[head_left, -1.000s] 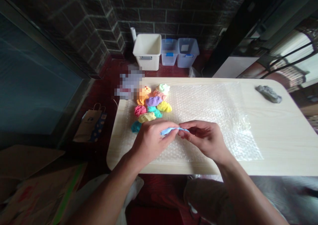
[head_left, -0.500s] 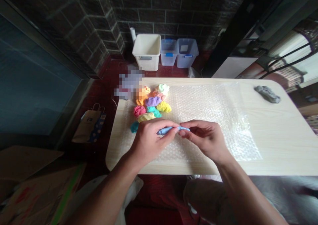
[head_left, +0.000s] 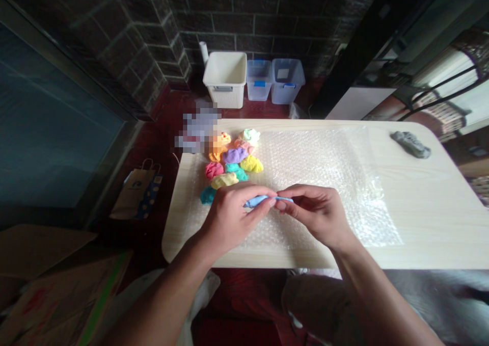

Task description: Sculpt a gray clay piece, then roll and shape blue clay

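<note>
Between both hands, above the bubble wrap, is a light-blue, soft, thin piece; whether it is cloth or some putty I cannot tell. My left hand pinches its left part between thumb and fingers. On its right end, the thumb and fingertips of my right hand close. The fingertips of both hands nearly meet. Just beyond my left hand lies a cluster of crumpled soft bundles, among them a pale-yellow one, a purple one, a bright-yellow one and a red one.
A grey crumpled bundle lies at the right of the pale wooden table. Behind the table stand a white bin and two clear plastic boxes. A paper bag and cardboard boxes are on the left.
Both hands stay in nearly the same place, still gripping the light-blue piece. Its visible shape shifts slightly between the fingers: it looked thicker half a second ago and is flatter at its right end now.
</note>
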Available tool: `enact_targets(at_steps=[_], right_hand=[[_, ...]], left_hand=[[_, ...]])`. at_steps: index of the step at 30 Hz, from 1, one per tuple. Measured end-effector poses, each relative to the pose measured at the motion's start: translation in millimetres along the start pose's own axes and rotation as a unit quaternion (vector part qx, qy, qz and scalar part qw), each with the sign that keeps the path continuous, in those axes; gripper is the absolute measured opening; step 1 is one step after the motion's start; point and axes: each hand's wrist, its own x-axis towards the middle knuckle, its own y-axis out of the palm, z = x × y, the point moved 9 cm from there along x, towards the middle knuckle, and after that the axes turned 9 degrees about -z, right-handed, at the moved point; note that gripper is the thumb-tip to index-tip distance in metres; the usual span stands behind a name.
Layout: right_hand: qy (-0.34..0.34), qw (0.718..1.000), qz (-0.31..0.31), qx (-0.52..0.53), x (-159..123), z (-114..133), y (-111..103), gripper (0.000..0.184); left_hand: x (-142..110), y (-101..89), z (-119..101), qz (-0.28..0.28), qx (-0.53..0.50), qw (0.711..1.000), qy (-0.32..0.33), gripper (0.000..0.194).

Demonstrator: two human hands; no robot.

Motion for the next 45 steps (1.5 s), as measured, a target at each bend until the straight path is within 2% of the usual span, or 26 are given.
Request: enact_targets(at_steps=[4, 8, 11, 16, 26, 32, 36, 39, 45], right_hand=[[-0.002, 1.0, -0.003, 0.005, 0.3, -0.3, -0.4, 0.014], [0.007, 1.0, -0.026, 0.013, 1.9, -0.7, -6.3, 0.014], [0.01, 0.999, -0.034, 0.012, 2.9, -0.3, -9.0, 0.013], [0.016, 0.999, -0.03, 0.018, 2.3, -1.7, -8.7, 0.018], [0.007, 1.0, -0.016, 0.005, 1.6, 0.4, -5.6, 0.008], [0.001, 0.999, -0.007, 0.045, -0.1, -2.7, -1.6, 0.029], [-0.028, 1.0, -0.01, 0.003, 0.0, 1.6, -3.4, 0.018], [-0.019, 1.0, -0.001, -0.022, 0.3, 0.5, -3.3, 0.01], [0.001, 1.0, 0.0, -0.012, 0.5, -1.1, -1.6, 0.014]], left_hand=[[-0.4, 0.5, -0.8, 0.003, -0.001, 1.0, 0.003, 0.007], [-1.1, -0.5, 1.5, 0.006, -0.005, 1.0, -0.008, 0.016], [-1.4, 1.6, 1.8, 0.026, 0.013, 1.0, -0.005, 0.012], [-0.8, 1.8, 0.1, 0.021, 0.015, 1.0, 0.005, 0.012], [0.4, 1.4, -3.5, 0.009, -0.009, 1.0, 0.02, 0.011], [1.1, -0.7, -1.1, 0.003, 0.011, 1.0, 0.019, 0.008], [0.4, 1.1, -1.2, 0.014, 0.016, 1.0, 0.018, 0.009], [-0.2, 3.5, -2.4, 0.023, 0.02, 0.999, 0.022, 0.009], [-0.7, 5.1, -1.9, 0.027, 0.014, 0.999, 0.019, 0.008]])
